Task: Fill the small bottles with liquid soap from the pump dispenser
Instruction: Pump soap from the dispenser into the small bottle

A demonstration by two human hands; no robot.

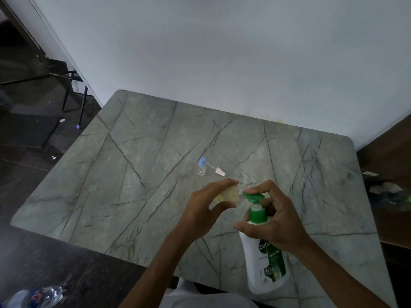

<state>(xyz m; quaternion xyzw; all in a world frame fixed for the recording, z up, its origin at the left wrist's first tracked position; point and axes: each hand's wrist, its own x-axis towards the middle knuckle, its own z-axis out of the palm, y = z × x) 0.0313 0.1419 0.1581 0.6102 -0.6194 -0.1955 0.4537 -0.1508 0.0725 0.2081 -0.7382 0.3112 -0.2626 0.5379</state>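
My left hand (208, 204) grips a small clear bottle (231, 193) holding some yellowish liquid, its open mouth tilted up against the green pump nozzle. My right hand (274, 215) is curled round the neck of the white pump dispenser (265, 261), with a finger on top of the green pump head (253, 196). A second small clear bottle with a blue cap (202, 167) stands farther back on the table. Beside it lies a white spray cap with its tube (219, 171).
Everything sits on a grey marbled table (138, 174) set against a white wall. Dark floor and a black stand lie to the left. A plastic water bottle (37, 295) lies at the bottom left. Dark furniture with clutter stands at the right edge.
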